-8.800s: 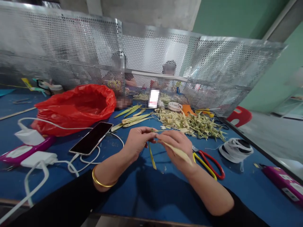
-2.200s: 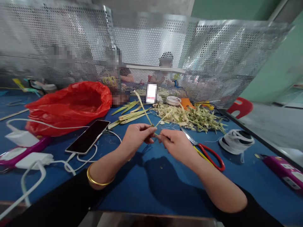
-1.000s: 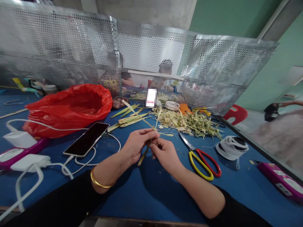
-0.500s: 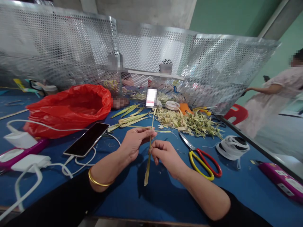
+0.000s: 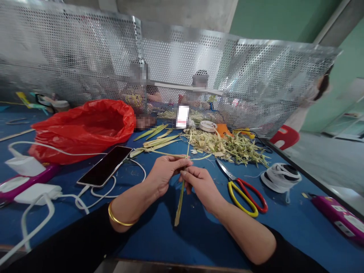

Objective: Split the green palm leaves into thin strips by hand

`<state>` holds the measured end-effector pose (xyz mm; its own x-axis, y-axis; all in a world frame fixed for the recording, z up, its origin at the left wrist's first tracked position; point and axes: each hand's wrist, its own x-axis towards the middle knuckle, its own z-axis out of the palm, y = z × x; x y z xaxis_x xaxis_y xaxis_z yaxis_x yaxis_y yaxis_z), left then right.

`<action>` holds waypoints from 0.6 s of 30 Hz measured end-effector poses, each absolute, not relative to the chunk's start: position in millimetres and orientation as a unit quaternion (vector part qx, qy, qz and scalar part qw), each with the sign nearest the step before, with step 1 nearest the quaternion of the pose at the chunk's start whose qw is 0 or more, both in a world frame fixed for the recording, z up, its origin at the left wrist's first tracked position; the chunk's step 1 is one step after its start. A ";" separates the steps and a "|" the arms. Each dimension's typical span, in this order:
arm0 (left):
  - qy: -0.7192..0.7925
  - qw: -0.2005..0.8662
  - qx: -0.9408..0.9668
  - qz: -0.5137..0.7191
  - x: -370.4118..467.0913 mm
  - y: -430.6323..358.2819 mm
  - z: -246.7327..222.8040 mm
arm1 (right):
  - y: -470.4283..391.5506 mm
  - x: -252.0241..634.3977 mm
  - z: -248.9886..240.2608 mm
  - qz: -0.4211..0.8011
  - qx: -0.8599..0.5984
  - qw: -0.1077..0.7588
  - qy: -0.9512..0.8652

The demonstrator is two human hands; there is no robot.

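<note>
Where the blue counter (image 5: 216,242) stretches out, bearing a red bag (image 5: 65,132) and a heap of leaf scraps (image 5: 236,149), I see the left hand (image 5: 163,172) and right hand (image 5: 200,185) close together above it, pinching crossed leaf strips (image 5: 179,208).

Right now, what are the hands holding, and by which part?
The left hand pinches leaf strips where they meet; the right hand pinches the downward strip just below that.

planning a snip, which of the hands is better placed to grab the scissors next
Probably the right hand: the scissors lie just beyond it on its side, while the left hand is farther away. Both are pinching plant strips.
</note>
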<state>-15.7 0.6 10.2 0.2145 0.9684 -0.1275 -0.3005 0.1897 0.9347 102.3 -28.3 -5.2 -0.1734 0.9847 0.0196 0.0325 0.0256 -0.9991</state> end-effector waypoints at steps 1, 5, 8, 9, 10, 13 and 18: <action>0.402 0.658 0.412 0.485 -15.6 0.7 9.4 | -28.0 102.9 -5.5 0.523 -0.460 0.445 -0.563; 0.415 0.658 0.384 0.496 -15.8 0.5 6.1 | -27.9 104.8 -5.4 0.516 -0.462 0.430 -0.579; 0.423 0.663 0.371 0.495 -15.4 0.0 5.9 | -27.3 104.9 -5.6 0.512 -0.462 0.420 -0.590; 0.423 0.664 0.369 0.494 -15.2 -0.1 6.3 | -27.1 104.8 -5.8 0.514 -0.464 0.415 -0.590; 0.425 0.664 0.368 0.494 -15.0 -0.1 6.8 | -26.9 104.6 -6.0 0.515 -0.466 0.412 -0.589; 0.434 0.658 0.359 0.500 -14.4 0.2 7.6 | -26.6 104.0 -6.7 0.527 -0.468 0.410 -0.579; 0.438 0.639 0.374 0.510 -13.9 -0.4 6.3 | -25.5 102.5 -7.8 0.551 -0.458 0.427 -0.552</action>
<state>-13.9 -0.4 6.3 0.0969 0.9790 -0.1794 -0.3246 0.2015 0.9241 102.5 -25.5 -7.8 -0.2156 0.9759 -0.0333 0.0358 -0.0261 -0.9990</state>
